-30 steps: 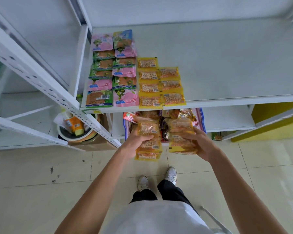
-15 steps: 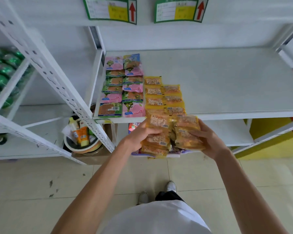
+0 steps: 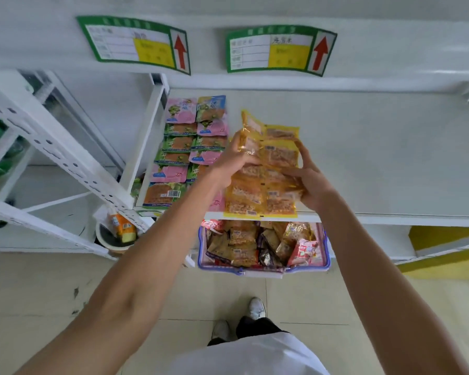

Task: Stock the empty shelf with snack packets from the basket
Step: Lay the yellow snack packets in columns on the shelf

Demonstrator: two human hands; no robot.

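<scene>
Yellow packs, shelf barely started
Left hand (image 3: pixel 228 163) and right hand (image 3: pixel 314 182) both curl round a bunch of yellow plastic snack packets (image 3: pixel 282 158) over the white metal shelf (image 3: pixel 376 158). Only its left end's stocked, and the blue plastic basket (image 3: pixel 263 270) below looks pretty full.

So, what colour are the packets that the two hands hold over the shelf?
Yellow packets, brownish in the middle; the head view shows them.

L hand (image 3: pixel 232 162), R hand (image 3: pixel 314 184) grip yellow pkts (image 3: pixel 280 155) over shelf (image 3: pixel 390 158).
</scene>
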